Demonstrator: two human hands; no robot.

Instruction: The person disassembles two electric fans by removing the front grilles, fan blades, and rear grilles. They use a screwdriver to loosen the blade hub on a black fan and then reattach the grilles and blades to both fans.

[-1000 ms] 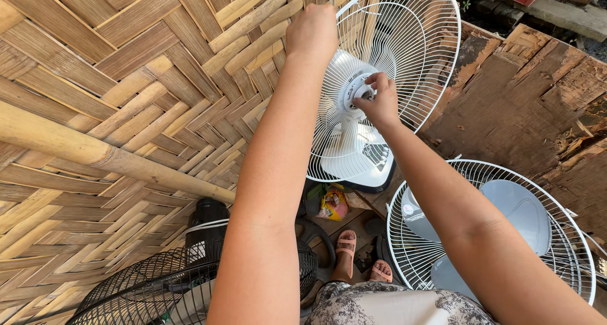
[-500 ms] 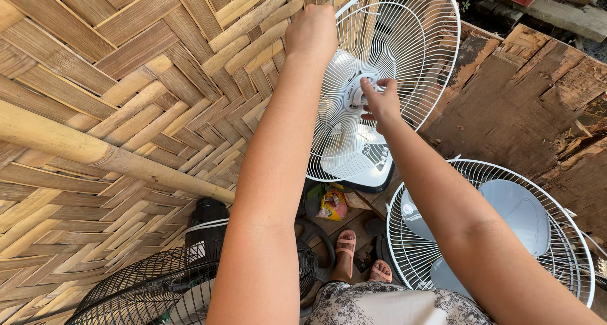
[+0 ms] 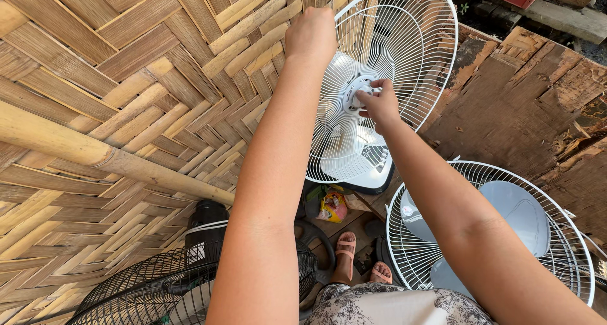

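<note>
A woven bamboo wall (image 3: pixel 126 78) fills the left side, crossed by a thick bamboo pole (image 3: pixel 95 154); worn wooden boards (image 3: pixel 525 104) lie to the right. Between them stands a white fan (image 3: pixel 379 91), its wire guard (image 3: pixel 417 40) open toward the viewer. The left hand (image 3: pixel 311 34) is closed in a fist on the guard's upper left rim, close against the bamboo wall. The right hand (image 3: pixel 379 104) pinches the round hub cap (image 3: pixel 355 96) at the fan's centre with its fingertips. A second white fan guard (image 3: pixel 487 230) with a pale blade inside lies at lower right, and a black fan guard (image 3: pixel 190 287) sits at lower left. Sandalled feet (image 3: pixel 360 262) stand in the narrow gap between them, just beside a crumpled yellow packet (image 3: pixel 333 206).
</note>
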